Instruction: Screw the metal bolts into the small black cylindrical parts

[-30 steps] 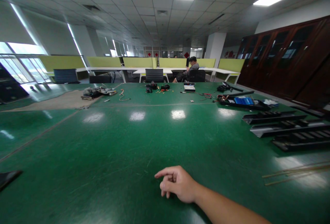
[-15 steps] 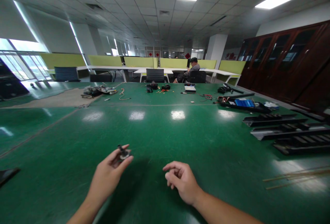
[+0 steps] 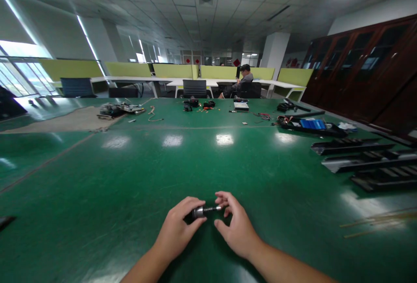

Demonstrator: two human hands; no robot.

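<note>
Far left: a dark object (image 3: 5, 221), partly out of view, on your green desk (image 3: 97, 196). Your left hand (image 3: 176, 227): fingers grasping a small metal part (image 3: 199, 212) by its thick end, over the desk in front of you. Its thin rod (image 3: 211, 209) points right, toward your right hand (image 3: 239, 228). Right fingers: parted and loosely curved around the rod's tip, not clenched; contact cannot be told. Farther right: thin sticks (image 3: 374, 221) lie on your desk, black channels (image 3: 387, 178) beyond them.
</note>
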